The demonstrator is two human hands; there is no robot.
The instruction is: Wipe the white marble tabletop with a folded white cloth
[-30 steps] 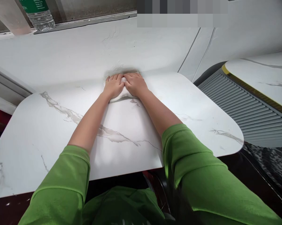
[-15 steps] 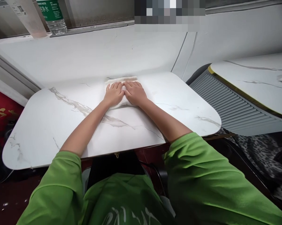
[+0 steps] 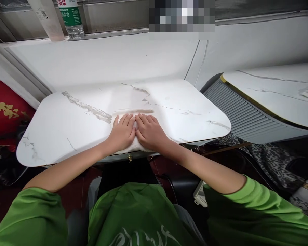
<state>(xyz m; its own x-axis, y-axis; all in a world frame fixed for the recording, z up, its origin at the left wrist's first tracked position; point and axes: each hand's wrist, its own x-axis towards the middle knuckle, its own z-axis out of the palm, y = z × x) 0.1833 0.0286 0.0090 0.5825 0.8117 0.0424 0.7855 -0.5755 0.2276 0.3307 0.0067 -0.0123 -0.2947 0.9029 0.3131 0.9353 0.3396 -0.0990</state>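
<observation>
- A person in green sleeves [image 3: 256,208] leans over a white marble-patterned counter [image 3: 66,130], both forearms bare.
- The left hand [image 3: 122,132] and right hand [image 3: 149,131] lie side by side, index fingers touching, palms flat on a folded white cloth [image 3: 133,112] at the middle of the counter's near edge.
- Neither hand forms a grip: fingers are stretched out and together, pressing down on the cloth rather than clamping it.
- The cloth's far edge shows just beyond the fingertips; its near edge reaches the counter's near edge.
- Past the counter's far edge, a white wall panel [image 3: 105,61] rises to a ledge.
- A green-labelled water bottle [image 3: 72,18] stands on that ledge, far left.
- A second marble counter [image 3: 277,92] sits at right, well apart.
</observation>
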